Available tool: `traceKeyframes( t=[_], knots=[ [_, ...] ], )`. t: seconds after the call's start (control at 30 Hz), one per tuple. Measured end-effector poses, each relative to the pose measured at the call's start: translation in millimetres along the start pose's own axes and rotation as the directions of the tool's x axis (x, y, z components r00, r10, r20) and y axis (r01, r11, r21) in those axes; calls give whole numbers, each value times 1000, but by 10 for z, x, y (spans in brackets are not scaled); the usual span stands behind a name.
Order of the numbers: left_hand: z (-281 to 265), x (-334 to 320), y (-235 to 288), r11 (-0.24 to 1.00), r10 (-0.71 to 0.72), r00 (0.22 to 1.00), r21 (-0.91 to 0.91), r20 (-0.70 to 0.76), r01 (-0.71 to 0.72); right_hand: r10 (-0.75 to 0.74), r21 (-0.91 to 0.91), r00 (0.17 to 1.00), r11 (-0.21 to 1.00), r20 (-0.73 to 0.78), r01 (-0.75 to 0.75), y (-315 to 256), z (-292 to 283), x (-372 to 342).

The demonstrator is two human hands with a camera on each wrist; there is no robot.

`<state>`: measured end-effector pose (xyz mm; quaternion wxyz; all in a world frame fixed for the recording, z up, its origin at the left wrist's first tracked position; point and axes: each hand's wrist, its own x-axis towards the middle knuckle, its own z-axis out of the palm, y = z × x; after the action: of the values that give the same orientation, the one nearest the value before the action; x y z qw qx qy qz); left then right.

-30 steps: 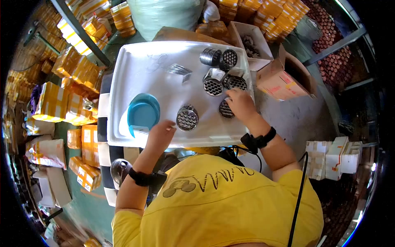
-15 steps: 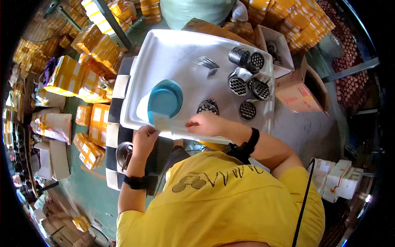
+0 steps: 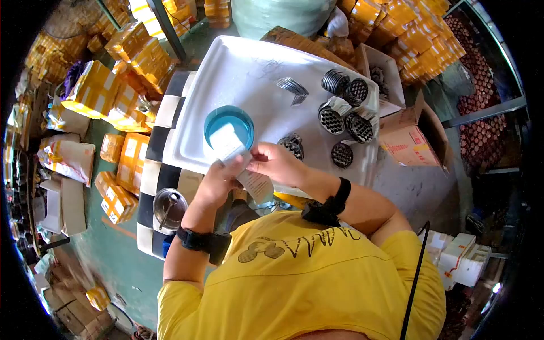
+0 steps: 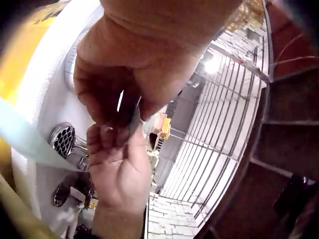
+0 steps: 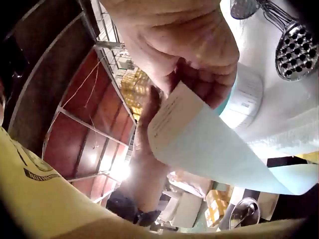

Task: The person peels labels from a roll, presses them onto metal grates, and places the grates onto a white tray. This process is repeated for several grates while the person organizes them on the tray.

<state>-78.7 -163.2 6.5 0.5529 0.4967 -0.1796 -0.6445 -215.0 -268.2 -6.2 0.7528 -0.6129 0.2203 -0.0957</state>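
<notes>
A strip of printed labels [image 3: 256,184] with pale blue backing hangs between my hands, in front of a round blue label roll [image 3: 247,126] on a white tray [image 3: 195,113]. My left hand [image 3: 218,182] pinches the strip. My right hand [image 3: 279,164] meets it from the other side, its curled fingers holding the strip close to the left fingertips. In the right wrist view a corner of the label strip [image 5: 199,134] sticks up beside the right fingers, which partly hide behind it. The left wrist view shows both hands close together, their fingertips in shadow.
Perforated round metal plates [image 3: 342,154] stand in groups on the tray's right, one group [image 3: 292,146] near my right hand. Thin metal pieces [image 3: 293,89] lie toward the back. A metal bowl [image 3: 170,209] sits left on a checkered surface. An open carton [image 3: 411,136] stands right.
My right hand has left the metal plates at the right and come across to the left hand. The label strip now extends between the hands. The head view has shifted slightly.
</notes>
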Motion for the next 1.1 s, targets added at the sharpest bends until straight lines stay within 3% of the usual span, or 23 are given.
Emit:
traceKeyframes(
  t=[0.03,0.07,0.13,0.23,0.3,0.37,0.43,0.47,0.53,0.57,0.63,0.67,0.7,0.77,0.8,0.97,1.1],
  knots=[
    [10,20,-36,989,17,999,149,-40,-11,-23,-30,999,999,-44,22,4,-11,-19],
    [46,24,-69,999,45,991,29,-128,-42,-50,-63,995,997,-87,45,-7,-22,-57],
    [21,57,-101,996,89,982,36,-165,-84,-172,-103,968,983,-186,155,-98,11,-134],
    [42,44,-111,981,188,968,75,-165,-178,-308,-423,938,880,-160,217,-205,14,-174],
    [50,18,-80,967,219,963,165,-160,-192,-352,-521,922,824,-161,223,-167,0,-174],
    [48,45,-95,953,274,955,164,-118,-253,-543,-658,834,663,-95,357,-116,-35,-144],
    [94,22,2,982,186,979,1,-81,-186,-509,-685,852,663,-120,300,-325,49,-226],
    [156,0,58,978,117,992,-168,-52,-124,-515,-671,851,667,-103,322,-338,39,-230],
    [-34,142,-100,956,281,960,85,12,-281,-594,-762,803,544,-55,351,-333,44,-232],
    [-122,177,-172,957,276,961,89,29,-277,-629,-798,777,481,-25,364,-300,30,-225],
    [-94,135,-100,958,265,962,96,63,-270,-647,-791,762,480,-27,380,-282,17,-222],
    [-50,88,-65,978,206,977,-33,57,-205,-655,-787,755,480,-28,387,-280,16,-226],
    [5,49,-12,977,148,987,-162,59,-136,-624,-749,778,550,-74,370,-294,27,-238],
    [6,39,-9,985,166,983,-68,81,-161,-548,-656,821,679,-157,328,-332,56,-269],
    [7,36,-9,984,176,980,-22,92,-174,-572,-675,808,653,-142,344,-335,56,-271],
    [72,48,-31,968,116,993,-228,38,-105,-656,-756,753,513,-40,406,-293,53,-255],
    [178,-20,21,974,74,997,-212,-11,-74,-590,-671,798,640,-118,374,-273,62,-252]
  ],
)
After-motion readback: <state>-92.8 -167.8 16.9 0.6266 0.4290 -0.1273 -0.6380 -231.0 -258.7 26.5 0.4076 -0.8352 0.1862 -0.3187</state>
